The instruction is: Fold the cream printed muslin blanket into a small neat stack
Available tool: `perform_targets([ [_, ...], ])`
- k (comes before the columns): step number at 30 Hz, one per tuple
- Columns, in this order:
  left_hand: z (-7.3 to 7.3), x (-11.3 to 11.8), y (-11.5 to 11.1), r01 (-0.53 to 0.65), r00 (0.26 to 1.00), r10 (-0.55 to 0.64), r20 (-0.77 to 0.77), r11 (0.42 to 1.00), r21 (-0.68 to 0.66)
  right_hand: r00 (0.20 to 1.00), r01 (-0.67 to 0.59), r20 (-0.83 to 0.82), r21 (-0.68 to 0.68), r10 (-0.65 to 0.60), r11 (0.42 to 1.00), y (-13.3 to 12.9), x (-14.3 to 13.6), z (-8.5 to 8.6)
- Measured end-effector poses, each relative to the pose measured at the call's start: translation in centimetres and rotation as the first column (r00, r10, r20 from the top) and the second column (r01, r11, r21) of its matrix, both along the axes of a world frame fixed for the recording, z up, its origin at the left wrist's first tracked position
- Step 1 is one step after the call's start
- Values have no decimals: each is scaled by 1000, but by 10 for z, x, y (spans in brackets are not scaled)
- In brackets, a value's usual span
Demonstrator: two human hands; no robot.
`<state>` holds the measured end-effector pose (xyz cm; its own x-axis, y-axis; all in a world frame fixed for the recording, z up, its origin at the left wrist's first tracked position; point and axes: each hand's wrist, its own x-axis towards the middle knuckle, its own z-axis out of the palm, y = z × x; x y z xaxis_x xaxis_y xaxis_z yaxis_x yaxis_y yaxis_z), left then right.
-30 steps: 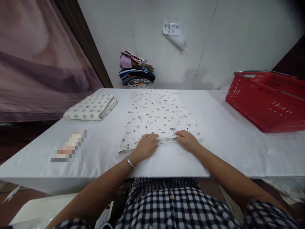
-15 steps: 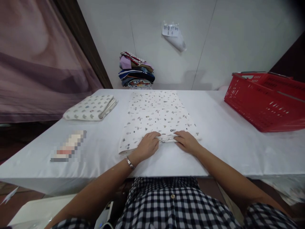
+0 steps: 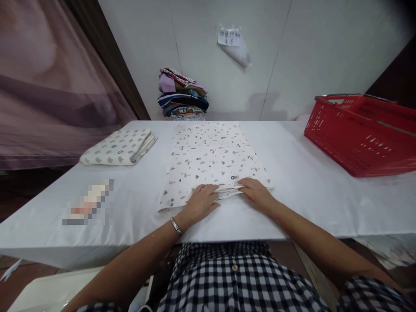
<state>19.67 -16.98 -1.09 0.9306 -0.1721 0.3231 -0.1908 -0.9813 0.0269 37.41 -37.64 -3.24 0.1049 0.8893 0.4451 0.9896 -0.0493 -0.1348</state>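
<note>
A white cloth [image 3: 211, 156] with small grey and brown prints lies flat on the white-covered table [image 3: 302, 208], its near edge gathered in several layers. My left hand [image 3: 202, 201] holds that near edge left of its middle, fingers on top and thumb stretched toward the right. My right hand [image 3: 256, 193] grips the same edge a little further right, fingers over the layers. Between my two hands the stacked folds of the edge show. The cloth's near left corner lies on the table beside my left wrist.
A folded cloth with a mushroom-like print [image 3: 118, 147] lies at the back left, a pixelated object [image 3: 89, 202] in front of it. A red basket [image 3: 360, 134] stands at the right. Behind the table's far edge is a pile of folded fabrics [image 3: 183, 95].
My left thumb has spread away from the fingers. The layered near edge has opened slightly between my hands. The whole view has shifted a little.
</note>
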Motion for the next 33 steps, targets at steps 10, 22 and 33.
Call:
perform_targets([
  [10, -4, 13, -14, -15, 999, 12, 40, 997, 76, 999, -23, -45, -83, 19, 996, -1, 7, -2],
  [22, -5, 13, -14, 14, 993, -13, 117, 1000, -2, 998, 45, 54, -93, -40, 995, -11, 2, -3],
  [33, -7, 13, -13, 52, 998, -53, 32, 998, 21, 998, 51, 51, -110, -46, 993, -15, 3, -4],
])
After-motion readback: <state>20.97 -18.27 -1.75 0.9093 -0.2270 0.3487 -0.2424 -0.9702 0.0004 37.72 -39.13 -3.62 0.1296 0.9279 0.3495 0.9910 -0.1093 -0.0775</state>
